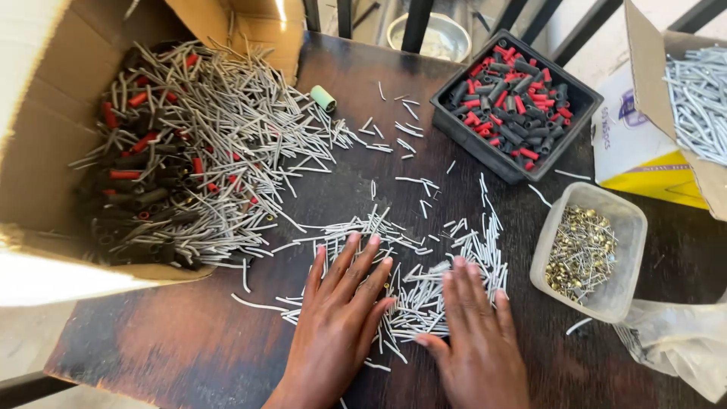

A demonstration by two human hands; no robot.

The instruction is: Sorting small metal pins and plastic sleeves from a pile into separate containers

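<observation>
Both your hands lie flat on the dark table (pixel 189 333), palms down, fingers spread and pinching nothing; your left hand (pixel 337 318) and your right hand (pixel 473 333) rest on a loose scatter of thin grey tubes (pixel 420 299) that lies under and just ahead of your fingertips. The tubes lie every way, but most run with their long axis pointing away from you, roughly in line with your fingers — so they sit lengthwise under the hands rather than across them; the thickest bunch is between the two hands and a little nearer the right one. To your left, a tipped cardboard box (pixel 45 151) spills many more grey tubes mixed with black and red sleeves (pixel 144 159) onto the table. Ahead and to the right stands a black tray (pixel 462 132) of the same black and red sleeves; beside your right hand, near but apart, a clear plastic tub (pixel 628 227) holds small brass pins. A second box (pixel 644 68) of grey tubes sits at the far right, and a small green roll (pixel 323 98) lies near the first box's mouth.
</observation>
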